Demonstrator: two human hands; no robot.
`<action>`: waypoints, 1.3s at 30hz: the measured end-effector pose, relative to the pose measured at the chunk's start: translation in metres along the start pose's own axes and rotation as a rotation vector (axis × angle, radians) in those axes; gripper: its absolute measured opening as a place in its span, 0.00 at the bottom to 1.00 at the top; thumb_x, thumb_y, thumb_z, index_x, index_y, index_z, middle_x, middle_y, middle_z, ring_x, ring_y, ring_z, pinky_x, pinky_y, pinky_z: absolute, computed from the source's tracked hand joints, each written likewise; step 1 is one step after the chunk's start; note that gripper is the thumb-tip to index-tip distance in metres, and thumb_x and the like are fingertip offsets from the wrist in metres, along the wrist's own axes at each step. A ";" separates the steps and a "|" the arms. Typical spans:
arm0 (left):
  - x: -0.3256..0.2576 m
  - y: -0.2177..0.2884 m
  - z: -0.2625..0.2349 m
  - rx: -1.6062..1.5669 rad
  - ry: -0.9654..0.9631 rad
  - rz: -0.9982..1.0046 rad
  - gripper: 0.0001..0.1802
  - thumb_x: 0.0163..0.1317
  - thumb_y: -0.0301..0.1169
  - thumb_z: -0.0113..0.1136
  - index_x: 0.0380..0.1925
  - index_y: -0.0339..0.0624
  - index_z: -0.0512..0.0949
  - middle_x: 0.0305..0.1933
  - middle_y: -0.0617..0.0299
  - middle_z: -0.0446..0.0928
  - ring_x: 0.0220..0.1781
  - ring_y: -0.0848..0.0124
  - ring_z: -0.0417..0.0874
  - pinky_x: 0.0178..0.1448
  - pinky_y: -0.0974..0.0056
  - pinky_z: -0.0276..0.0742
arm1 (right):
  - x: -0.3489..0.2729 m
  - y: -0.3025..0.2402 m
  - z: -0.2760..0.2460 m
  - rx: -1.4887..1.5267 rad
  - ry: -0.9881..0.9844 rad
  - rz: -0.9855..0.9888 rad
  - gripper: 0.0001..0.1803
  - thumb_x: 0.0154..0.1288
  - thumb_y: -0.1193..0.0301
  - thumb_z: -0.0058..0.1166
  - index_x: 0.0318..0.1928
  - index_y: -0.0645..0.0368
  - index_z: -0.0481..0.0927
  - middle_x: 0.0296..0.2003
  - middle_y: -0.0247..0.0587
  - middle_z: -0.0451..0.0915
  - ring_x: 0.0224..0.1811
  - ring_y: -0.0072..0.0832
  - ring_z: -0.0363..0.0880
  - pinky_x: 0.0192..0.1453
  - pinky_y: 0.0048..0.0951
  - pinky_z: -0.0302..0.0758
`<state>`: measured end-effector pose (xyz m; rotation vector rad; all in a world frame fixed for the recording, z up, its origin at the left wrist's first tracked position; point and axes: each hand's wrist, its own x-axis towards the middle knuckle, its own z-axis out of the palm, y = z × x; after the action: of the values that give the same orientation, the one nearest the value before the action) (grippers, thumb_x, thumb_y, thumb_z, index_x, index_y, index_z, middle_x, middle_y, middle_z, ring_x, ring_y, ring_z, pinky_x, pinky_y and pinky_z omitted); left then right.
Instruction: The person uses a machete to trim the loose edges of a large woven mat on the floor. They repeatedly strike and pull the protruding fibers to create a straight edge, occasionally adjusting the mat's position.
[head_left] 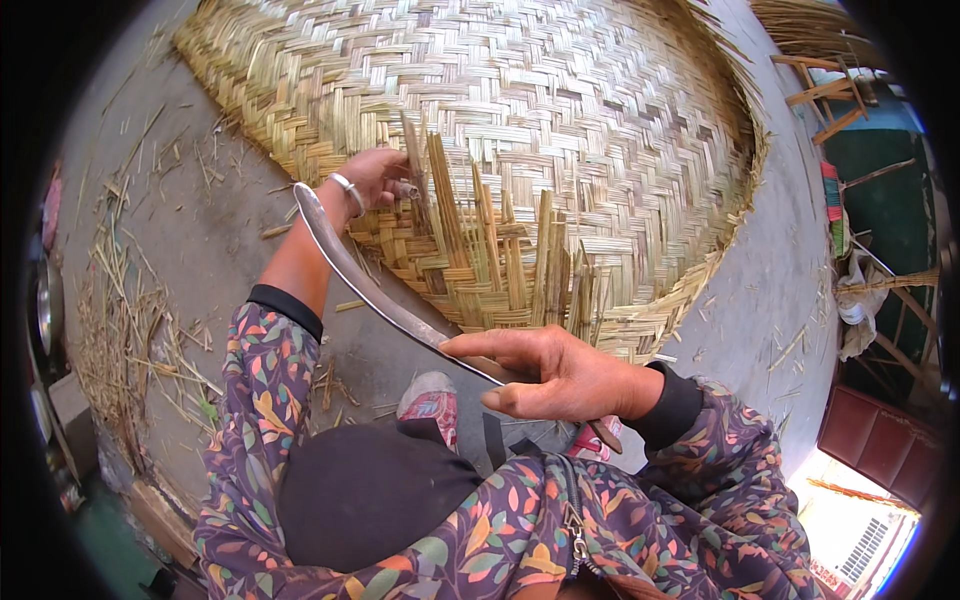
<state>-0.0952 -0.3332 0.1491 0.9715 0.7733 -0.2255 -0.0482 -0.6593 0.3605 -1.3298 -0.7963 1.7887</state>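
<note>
A large woven mat [560,105] of split cane fills the far side, with loose strip ends [490,235] sticking up along its near edge. My left hand [375,180], a pale bangle on its wrist, is at that edge. Its fingers are curled in on an upright cane strip [415,165], and part of the grip is hidden. In my right hand [565,375] is a sickle [365,285] with a long curved blade. Its tip points up and left, near my left wrist. My right thumb and forefinger lie along the blade's lower part.
Loose straw and cane scraps [125,310] litter the grey floor [370,350] on the left. My shoe [430,400] shows below the blade. At the far right stand a wooden frame [825,90] and a dark red panel [880,440].
</note>
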 end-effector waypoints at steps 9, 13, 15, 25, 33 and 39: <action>-0.012 -0.008 -0.002 -0.150 -0.074 -0.024 0.17 0.75 0.46 0.47 0.46 0.47 0.77 0.36 0.62 0.84 0.19 0.81 0.76 0.13 0.79 0.62 | -0.004 0.002 0.017 -0.172 -0.027 -0.061 0.31 0.64 0.67 0.58 0.68 0.54 0.70 0.48 0.39 0.83 0.38 0.17 0.75 0.45 0.25 0.75; -0.028 -0.009 0.005 -0.171 -0.237 0.102 0.19 0.74 0.48 0.49 0.47 0.46 0.78 0.40 0.59 0.84 0.18 0.82 0.76 0.14 0.80 0.63 | -0.005 -0.003 0.024 -0.180 -0.015 -0.075 0.32 0.61 0.66 0.58 0.67 0.52 0.71 0.39 0.40 0.84 0.32 0.18 0.76 0.42 0.27 0.76; -0.038 -0.011 0.002 -0.161 -0.321 -0.049 0.21 0.73 0.49 0.51 0.48 0.44 0.78 0.42 0.59 0.84 0.19 0.82 0.77 0.15 0.79 0.66 | -0.003 0.000 0.027 -0.157 -0.014 -0.044 0.32 0.61 0.66 0.58 0.68 0.52 0.71 0.37 0.39 0.83 0.31 0.18 0.74 0.41 0.26 0.75; -0.035 -0.034 -0.016 0.098 0.057 0.010 0.15 0.70 0.39 0.59 0.47 0.40 0.78 0.41 0.62 0.84 0.25 0.74 0.84 0.20 0.75 0.74 | 0.010 0.010 0.022 -0.148 0.006 -0.049 0.32 0.63 0.67 0.58 0.69 0.50 0.70 0.29 0.33 0.77 0.30 0.18 0.70 0.38 0.26 0.72; -0.049 -0.024 0.000 0.102 0.121 0.014 0.19 0.64 0.43 0.67 0.46 0.42 0.75 0.31 0.68 0.78 0.25 0.77 0.82 0.23 0.75 0.76 | 0.013 0.025 0.008 -0.057 0.091 0.000 0.32 0.65 0.68 0.58 0.69 0.50 0.68 0.26 0.29 0.73 0.29 0.14 0.66 0.34 0.23 0.68; -0.034 -0.028 0.014 0.058 0.092 0.040 0.20 0.60 0.41 0.72 0.40 0.43 0.74 0.29 0.70 0.74 0.22 0.79 0.75 0.19 0.74 0.69 | 0.010 0.025 -0.008 -0.001 0.129 0.050 0.31 0.67 0.71 0.56 0.70 0.51 0.67 0.32 0.31 0.80 0.30 0.12 0.71 0.36 0.21 0.73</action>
<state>-0.1268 -0.3660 0.1584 1.0576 0.8340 -0.1701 -0.0475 -0.6631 0.3330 -1.4617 -0.6989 1.7214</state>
